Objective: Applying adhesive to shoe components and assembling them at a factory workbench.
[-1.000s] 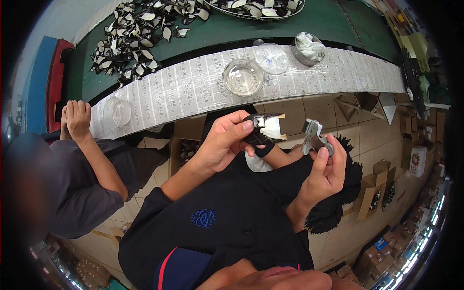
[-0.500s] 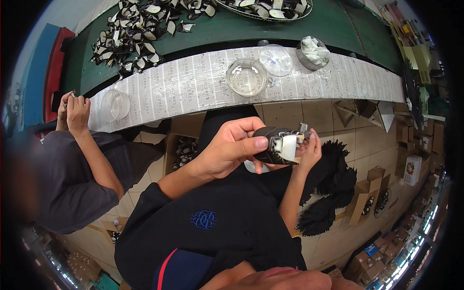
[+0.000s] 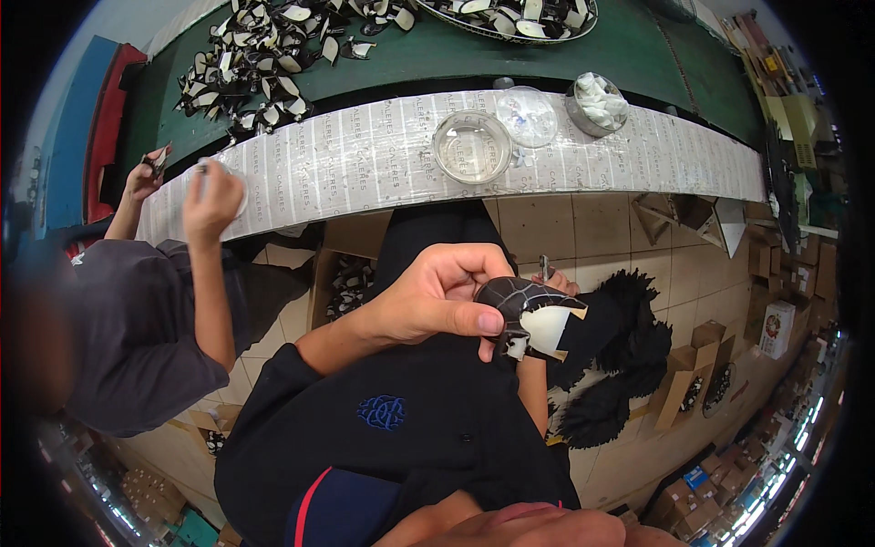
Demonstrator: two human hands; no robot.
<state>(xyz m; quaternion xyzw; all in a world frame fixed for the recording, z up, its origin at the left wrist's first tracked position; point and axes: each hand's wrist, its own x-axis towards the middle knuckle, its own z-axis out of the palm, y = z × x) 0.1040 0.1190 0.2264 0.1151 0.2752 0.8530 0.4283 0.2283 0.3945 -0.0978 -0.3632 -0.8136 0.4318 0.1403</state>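
My left hand (image 3: 447, 296) grips a black, crocodile-patterned shoe piece (image 3: 510, 301), thumb on its outer side. The piece is curved, and its pale inner face (image 3: 547, 330) is turned up toward me, with a small whitish patch near its lower edge. Beyond it, partly hidden, is my right hand (image 3: 562, 283), its fingers closed around a small grey-tipped tool (image 3: 545, 266) that stands upright. The tool's kind is too small to make out. A gap shows between this tool and the shoe piece.
On the paper-covered bench edge (image 3: 365, 146) stand a clear round dish (image 3: 473, 149), a flat clear lid (image 3: 527, 118) and a tub of white wads (image 3: 597, 105). Similar pieces (image 3: 251, 68) heap on the green table (image 3: 437, 68). At left, a co-worker's hand (image 3: 211, 202) moves over the bench.
My right hand has drawn back behind the shoe piece and lower, taking the tool off it. The piece has turned, showing more pale inside. The co-worker's hands have separated.
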